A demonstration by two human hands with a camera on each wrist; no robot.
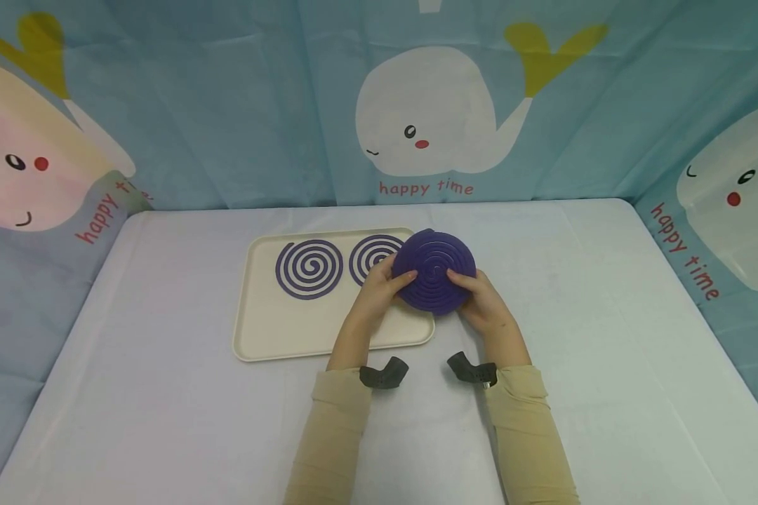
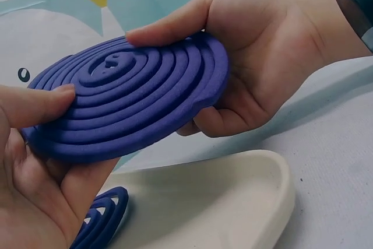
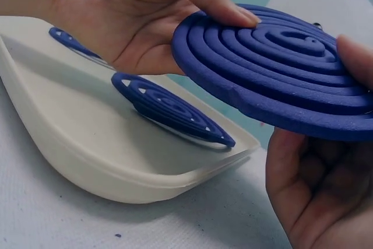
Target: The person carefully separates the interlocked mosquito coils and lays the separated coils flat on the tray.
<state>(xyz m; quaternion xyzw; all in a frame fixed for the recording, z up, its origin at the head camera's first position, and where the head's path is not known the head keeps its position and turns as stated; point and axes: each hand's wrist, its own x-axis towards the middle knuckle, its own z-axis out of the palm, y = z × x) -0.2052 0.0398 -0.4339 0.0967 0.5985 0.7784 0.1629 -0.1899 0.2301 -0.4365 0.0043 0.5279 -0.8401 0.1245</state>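
Both hands hold a dark blue-purple pair of nested mosquito coils, forming a nearly solid ridged disc, raised above the right end of a cream tray. My left hand grips the disc's left edge, thumb on top and fingers underneath. On the opposite edge my right hand pinches it the same way, its thumb pressing the upper face. In the left wrist view the coils are tilted, and fingers of both hands curl below them. The underside of the disc is hidden.
Two separate, open spirals lie on the tray: a left coil and a right coil, the latter partly covered by my left hand. The tray stands on a white-covered table. A blue whale-print curtain hangs behind.
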